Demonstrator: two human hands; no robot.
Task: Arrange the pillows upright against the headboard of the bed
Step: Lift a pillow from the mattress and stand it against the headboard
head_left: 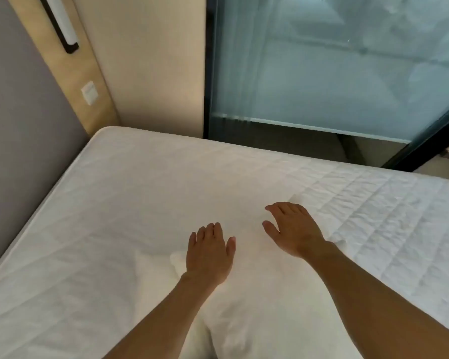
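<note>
- Nothing is stood up yet: the grey headboard (24, 130) on my left has bare mattress (114, 182) along it, no pillow leaning there.
- The pillow (265, 294) lies flat in front of me, mid-bed, well apart from the headboard.
- A second white lump (153, 270) shows under my left wrist; it could be another pillow, I can't say for sure.
- My left hand (209, 251) is open, palm down, fingers straight and close together, right over the pillow's near-left corner. Touching or just above it, I can't tell.
- My right hand (293, 229) is open too, fingers spread a little, palm down over the pillow's far end. It grips nothing.
- Left to do, as I judge it: take hold, carry it left, prop it upright against the headboard.
</note>
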